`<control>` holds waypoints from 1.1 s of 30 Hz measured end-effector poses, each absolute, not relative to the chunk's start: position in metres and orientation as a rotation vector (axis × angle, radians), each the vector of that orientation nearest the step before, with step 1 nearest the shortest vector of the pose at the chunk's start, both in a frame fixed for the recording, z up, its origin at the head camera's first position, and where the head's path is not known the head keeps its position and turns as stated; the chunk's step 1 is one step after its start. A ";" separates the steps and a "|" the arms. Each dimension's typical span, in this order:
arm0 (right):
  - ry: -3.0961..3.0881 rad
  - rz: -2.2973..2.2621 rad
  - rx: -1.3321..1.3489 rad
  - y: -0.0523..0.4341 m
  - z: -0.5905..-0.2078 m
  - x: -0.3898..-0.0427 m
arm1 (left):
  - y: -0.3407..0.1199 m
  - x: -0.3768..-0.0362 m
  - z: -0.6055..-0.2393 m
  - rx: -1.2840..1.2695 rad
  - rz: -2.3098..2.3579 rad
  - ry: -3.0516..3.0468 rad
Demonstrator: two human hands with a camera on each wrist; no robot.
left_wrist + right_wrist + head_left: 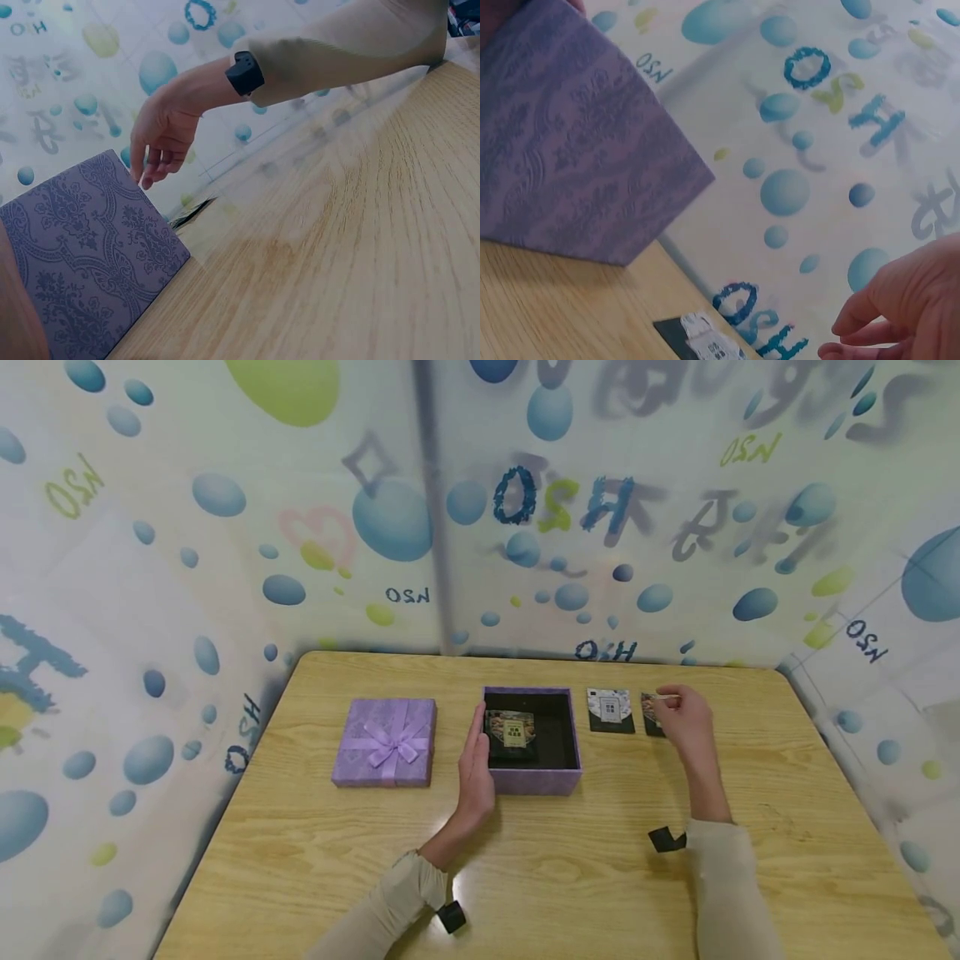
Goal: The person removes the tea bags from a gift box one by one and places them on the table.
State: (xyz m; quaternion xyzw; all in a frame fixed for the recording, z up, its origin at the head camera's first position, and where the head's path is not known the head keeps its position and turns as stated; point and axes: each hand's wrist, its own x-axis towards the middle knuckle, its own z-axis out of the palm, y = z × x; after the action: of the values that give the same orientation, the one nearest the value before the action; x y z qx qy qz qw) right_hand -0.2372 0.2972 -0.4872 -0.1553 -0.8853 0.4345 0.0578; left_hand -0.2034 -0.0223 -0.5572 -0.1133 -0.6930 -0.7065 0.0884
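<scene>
A purple patterned box (534, 782) stands uncovered on the table, with a dark printed packet (513, 735) at the left of its black inside. My left hand (477, 777) rests along the box's left wall, fingers straight. To the right of the box lies a black-and-white packet (611, 711). Farther right, my right hand (687, 721) is over another dark packet (651, 715) and partly covers it. From the left wrist view, the right hand (166, 135) hangs with loosely bent fingers above the table, and nothing shows between them.
The purple lid (386, 743) with a ribbon bow lies left of the box. Behind the wooden table (570, 868) stands a wall covering (480, 593) printed with blue and green drops. Black wrist devices (452, 917) sit at both sleeves.
</scene>
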 end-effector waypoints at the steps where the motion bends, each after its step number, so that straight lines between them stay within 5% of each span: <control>1: -2.687 1.327 -0.452 0.294 -0.485 -0.237 | -0.022 -0.204 -0.557 -0.338 -2.102 -2.061; 33: -2.509 1.702 0.169 0.207 -0.470 -0.225 | -0.023 -0.204 -0.558 -0.355 -2.086 -2.051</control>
State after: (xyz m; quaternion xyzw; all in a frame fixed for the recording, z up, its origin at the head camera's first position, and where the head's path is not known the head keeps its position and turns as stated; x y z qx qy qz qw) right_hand -0.2255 0.2067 -0.4699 0.0557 -0.8252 0.5597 0.0524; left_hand -0.2039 -0.0228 -0.5578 -0.1197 -0.6927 -0.7045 0.0972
